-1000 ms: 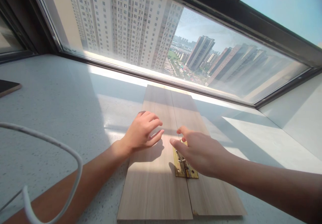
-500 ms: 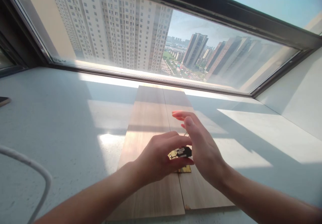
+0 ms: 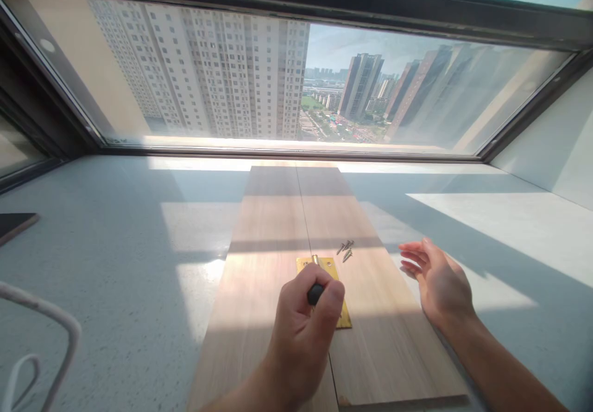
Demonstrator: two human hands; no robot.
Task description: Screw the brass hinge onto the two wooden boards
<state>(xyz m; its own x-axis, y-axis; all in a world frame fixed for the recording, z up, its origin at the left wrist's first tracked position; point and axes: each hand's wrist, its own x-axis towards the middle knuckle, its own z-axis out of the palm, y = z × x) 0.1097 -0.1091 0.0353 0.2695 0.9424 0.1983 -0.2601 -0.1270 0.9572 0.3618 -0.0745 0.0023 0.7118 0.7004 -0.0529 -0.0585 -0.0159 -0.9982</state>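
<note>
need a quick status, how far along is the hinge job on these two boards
Done: two boards lie side by side, the brass hinge set across their seam. In hand: the left hand grips a dark-handled tool over the hinge; the right hand is open. Left: the screws lie loose beside it, undriven.

R hand [image 3: 438, 282] pulled off hinge [image 3: 330, 270]; L hand [image 3: 306, 319] now grips tool [image 3: 315, 293].

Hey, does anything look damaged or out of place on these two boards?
The right board looks chipped at its near corner beside the seam. A few loose screws lie scattered on it just beyond the brass hinge. The left hand grips a dark tool handle over the hinge; the right hand is open.
</note>
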